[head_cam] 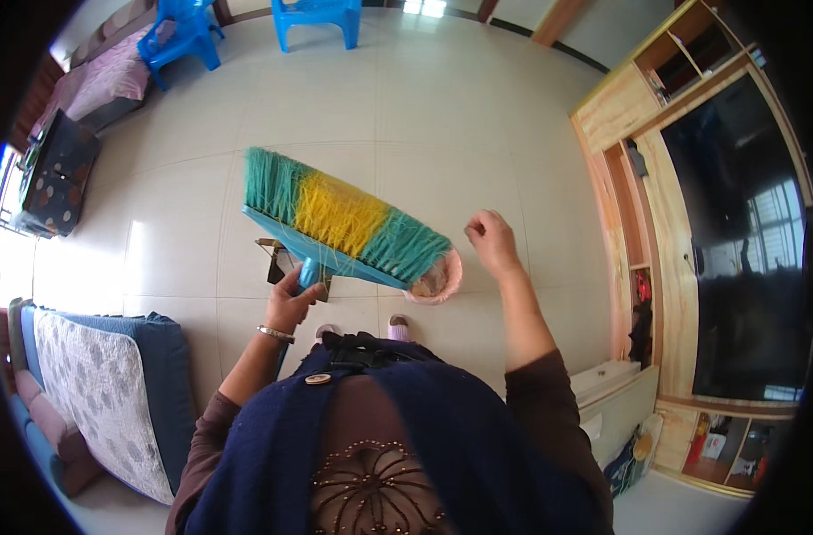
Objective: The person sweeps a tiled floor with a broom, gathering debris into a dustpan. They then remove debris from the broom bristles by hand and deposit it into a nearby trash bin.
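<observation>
My left hand (292,301) grips the neck of a broom (343,221) with green and yellow bristles, held with the bristles turned upward and away from me. Part of its handle runs back below my wrist. Fine strands hang from the bristles and the blue head. Beyond the right end of the broom, my right hand (490,234) is raised with curled fingers; whether it pinches something small cannot be told. Under that end stands a bin with a pink liner (454,277), partly covered by the bristles. A dustpan (272,257) lies behind the broom head, mostly hidden.
A sofa with a patterned cover (98,388) is at the lower left, and a cloth-covered table (65,177) at the left. Blue plastic chairs (318,17) stand at the far side. A wooden TV cabinet (613,114) lines the right. My feet are just below the bin.
</observation>
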`<state>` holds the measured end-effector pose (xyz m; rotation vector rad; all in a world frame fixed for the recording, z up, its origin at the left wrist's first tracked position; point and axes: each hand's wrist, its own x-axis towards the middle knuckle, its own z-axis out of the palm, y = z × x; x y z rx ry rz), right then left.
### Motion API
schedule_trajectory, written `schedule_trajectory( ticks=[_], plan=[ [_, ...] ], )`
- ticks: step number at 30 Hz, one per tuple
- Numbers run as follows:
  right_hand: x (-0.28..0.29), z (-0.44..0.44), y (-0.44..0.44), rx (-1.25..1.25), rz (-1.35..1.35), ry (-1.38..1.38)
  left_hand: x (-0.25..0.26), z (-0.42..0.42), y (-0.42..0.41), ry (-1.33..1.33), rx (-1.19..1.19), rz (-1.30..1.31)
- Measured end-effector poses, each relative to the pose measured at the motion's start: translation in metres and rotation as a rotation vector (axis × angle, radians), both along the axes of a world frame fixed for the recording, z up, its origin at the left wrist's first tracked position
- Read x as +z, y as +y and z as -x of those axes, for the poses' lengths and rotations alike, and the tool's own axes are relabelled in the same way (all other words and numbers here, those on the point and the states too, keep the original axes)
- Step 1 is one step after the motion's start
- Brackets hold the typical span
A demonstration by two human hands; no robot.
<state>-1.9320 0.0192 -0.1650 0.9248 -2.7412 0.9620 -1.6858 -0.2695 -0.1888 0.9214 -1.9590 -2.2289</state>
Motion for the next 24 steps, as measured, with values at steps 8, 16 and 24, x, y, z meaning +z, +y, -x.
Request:
schedule_trajectory(
  ticks=[8,16,24],
  plan=[
    [-0.091,-0.002,-0.01,-0.225,-0.175,-0.156,-0.031,-0.001,-0.013,-0.248,-0.088,0.431],
    [-0.124,-0.029,-0.013,-0.396,0.053,-0.206,-0.049,-0.003,-0.01,-0.364,-0.121,0.422],
    [-0.102,-0.048,-0.019,-0.401,0.044,-0.41,-0.061,0.006,-0.006,-0.376,-0.102,0.421]
  ],
)
